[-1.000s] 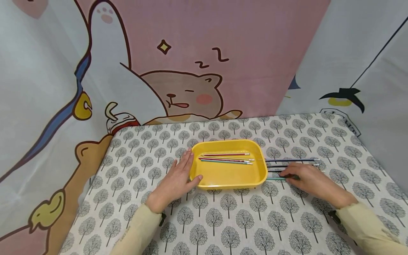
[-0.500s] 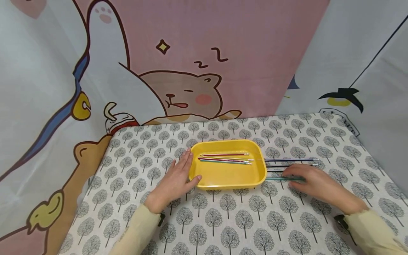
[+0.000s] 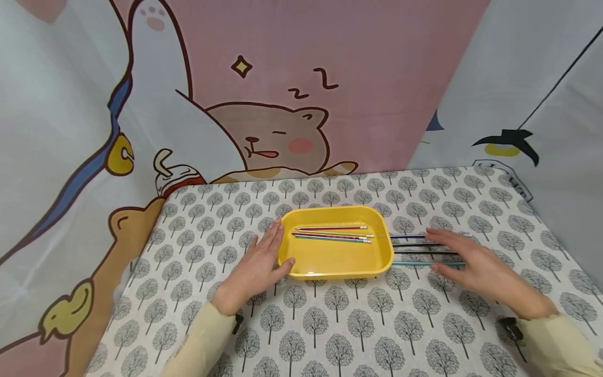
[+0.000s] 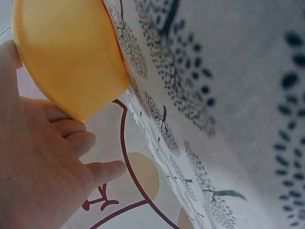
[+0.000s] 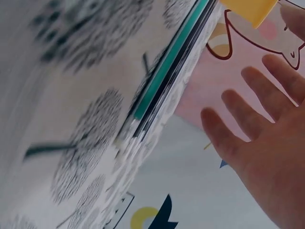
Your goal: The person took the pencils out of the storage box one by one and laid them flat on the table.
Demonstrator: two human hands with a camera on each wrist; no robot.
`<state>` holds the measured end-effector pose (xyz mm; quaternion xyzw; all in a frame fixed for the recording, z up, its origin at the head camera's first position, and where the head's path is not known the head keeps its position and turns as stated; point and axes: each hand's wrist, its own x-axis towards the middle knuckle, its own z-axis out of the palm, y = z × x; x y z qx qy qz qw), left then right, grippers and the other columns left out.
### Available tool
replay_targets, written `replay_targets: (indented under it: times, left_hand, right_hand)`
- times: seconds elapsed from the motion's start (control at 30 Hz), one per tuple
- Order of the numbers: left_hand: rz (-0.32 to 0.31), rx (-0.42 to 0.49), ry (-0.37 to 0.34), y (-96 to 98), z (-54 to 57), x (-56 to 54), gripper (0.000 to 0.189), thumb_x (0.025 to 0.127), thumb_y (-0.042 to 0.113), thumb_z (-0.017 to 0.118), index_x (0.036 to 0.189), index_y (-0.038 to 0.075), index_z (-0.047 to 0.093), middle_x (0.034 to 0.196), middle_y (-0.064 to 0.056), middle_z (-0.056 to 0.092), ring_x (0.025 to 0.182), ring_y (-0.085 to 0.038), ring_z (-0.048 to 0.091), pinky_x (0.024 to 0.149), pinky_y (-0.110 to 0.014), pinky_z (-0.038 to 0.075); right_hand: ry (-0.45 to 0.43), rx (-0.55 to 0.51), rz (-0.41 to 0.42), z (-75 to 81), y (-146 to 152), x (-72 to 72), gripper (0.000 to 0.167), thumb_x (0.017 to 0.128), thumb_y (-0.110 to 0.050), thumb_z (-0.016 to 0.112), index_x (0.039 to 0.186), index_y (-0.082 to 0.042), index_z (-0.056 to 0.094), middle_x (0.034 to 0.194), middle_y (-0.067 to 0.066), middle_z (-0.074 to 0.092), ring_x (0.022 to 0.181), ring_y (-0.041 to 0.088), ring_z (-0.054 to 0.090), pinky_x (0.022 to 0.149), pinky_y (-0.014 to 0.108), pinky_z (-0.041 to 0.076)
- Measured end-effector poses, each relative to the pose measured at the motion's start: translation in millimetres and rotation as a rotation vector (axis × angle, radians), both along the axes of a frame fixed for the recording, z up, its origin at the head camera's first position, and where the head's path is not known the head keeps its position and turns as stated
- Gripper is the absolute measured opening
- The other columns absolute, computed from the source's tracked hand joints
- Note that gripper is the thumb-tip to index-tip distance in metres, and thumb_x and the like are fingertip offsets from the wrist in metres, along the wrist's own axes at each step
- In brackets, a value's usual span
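A yellow plastic tray (image 3: 339,262) sits on the cloth in the head view. Several pencils lie lengthwise inside it, among them a red pencil (image 3: 330,228) and a teal one. My left hand (image 3: 256,269) rests its extended fingers along the tray's left end, thumb at the front left corner of the rim. To the right of the tray, several pencils lie side by side: a teal pencil (image 3: 410,264) in front and dark pencils (image 3: 410,244) behind. Over their right ends hovers my right hand (image 3: 485,269), fingers spread and holding nothing; it hides those ends.
A white tablecloth (image 3: 339,335) printed with grey trees covers the table. Behind it hangs a pink and white cloth backdrop (image 3: 377,104) with cartoon animals, and a pale cloth (image 3: 565,141) bounds the right side.
My right hand has let go of the teal pencil, spread its fingers and drawn back to the right. The left hand and the tray stay nearly where they were.
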<state>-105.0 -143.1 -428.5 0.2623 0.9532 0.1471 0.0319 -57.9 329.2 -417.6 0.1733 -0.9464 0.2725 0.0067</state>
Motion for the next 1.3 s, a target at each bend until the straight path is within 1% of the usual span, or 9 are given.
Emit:
replay_targets:
  times: [0.1,0.23,0.43,0.63,0.77,0.9,1.07,1.17,1.3]
  left_hand:
    - [0.003,0.0,-0.003,-1.8,-0.1,0.1,0.085,0.106,0.054,0.046,0.162,-0.003,0.017,0.171,-0.011,0.001,0.158,-0.029,0.009,0.123,-0.062,0.02]
    - [0.009,-0.008,-0.012,-3.3,-0.5,0.9,0.085,0.106,0.056,0.043,0.162,-0.002,0.015,0.171,-0.01,-0.002,0.158,-0.026,0.005,0.124,-0.061,0.018]
    - [0.007,-0.01,-0.01,-2.9,-0.7,1.5,0.086,0.106,0.059,0.039,0.162,-0.002,0.014,0.171,-0.01,-0.002,0.157,-0.026,0.006,0.124,-0.061,0.018]
    - [0.012,-0.006,-0.017,-2.5,0.0,2.0,0.086,0.106,0.058,0.041,0.162,-0.001,0.014,0.171,-0.01,-0.002,0.158,-0.026,0.005,0.124,-0.061,0.018]
    - [0.01,0.014,-0.003,-2.5,-2.6,1.8,0.085,0.106,0.056,0.044,0.162,-0.002,0.016,0.172,-0.013,0.004,0.158,-0.03,0.01,0.123,-0.062,0.02]
    - [0.01,0.014,0.006,-2.6,-4.1,2.1,0.085,0.105,0.056,0.044,0.162,-0.002,0.017,0.172,-0.016,0.008,0.159,-0.029,0.01,0.123,-0.062,0.02]
    - [0.01,0.008,0.008,-2.3,-4.2,2.2,0.085,0.106,0.056,0.044,0.162,-0.002,0.016,0.172,-0.017,0.009,0.158,-0.026,0.007,0.123,-0.061,0.02]
    - [0.013,0.01,0.001,-1.9,-3.8,2.3,0.085,0.106,0.055,0.046,0.162,-0.002,0.016,0.173,-0.016,0.007,0.158,-0.025,0.006,0.123,-0.061,0.02]
    - [0.02,0.007,-0.005,-1.6,-3.8,2.6,0.085,0.106,0.054,0.047,0.162,-0.001,0.015,0.173,-0.013,0.003,0.158,-0.024,0.004,0.123,-0.061,0.02]
  right_hand:
    - [0.0,-0.024,0.014,2.2,-8.3,-2.8,0.069,0.094,-0.032,0.078,0.154,-0.012,0.05,0.162,0.02,0.039,0.144,0.052,0.035,0.103,0.081,0.031]
    - [0.013,-0.048,0.012,6.1,-24.3,-6.5,0.071,0.095,-0.033,0.076,0.157,-0.016,0.046,0.167,0.012,0.033,0.153,0.044,0.024,0.11,0.081,0.021]
    - [0.082,-0.081,0.049,14.3,-47.9,-12.7,0.073,0.095,-0.033,0.075,0.159,-0.015,0.043,0.168,0.008,0.031,0.157,0.036,0.019,0.121,0.07,0.014]
    - [0.098,-0.109,0.074,21.0,-75.8,-22.5,0.074,0.095,-0.035,0.074,0.159,-0.015,0.043,0.167,0.006,0.034,0.155,0.039,0.023,0.118,0.073,0.02]
    - [0.12,-0.107,0.1,21.7,-95.1,-29.8,0.072,0.096,-0.036,0.074,0.157,-0.013,0.045,0.166,0.007,0.036,0.152,0.04,0.029,0.116,0.072,0.026]
    - [0.129,-0.093,0.138,21.5,-112.6,-37.0,0.071,0.097,-0.039,0.073,0.156,-0.01,0.046,0.166,0.007,0.037,0.151,0.041,0.031,0.117,0.07,0.027]
    - [0.069,-0.098,0.162,19.6,-131.2,-46.5,0.074,0.098,-0.046,0.069,0.157,-0.011,0.044,0.165,0.01,0.037,0.15,0.04,0.034,0.116,0.071,0.028]
    - [0.03,-0.108,0.168,16.1,-141.6,-52.3,0.076,0.098,-0.05,0.069,0.158,-0.011,0.043,0.163,0.011,0.04,0.147,0.037,0.04,0.116,0.066,0.033]
    - [0.005,-0.107,0.191,10.7,-153.9,-60.2,0.075,0.097,-0.046,0.071,0.156,-0.008,0.044,0.16,0.014,0.044,0.144,0.036,0.043,0.117,0.059,0.036]
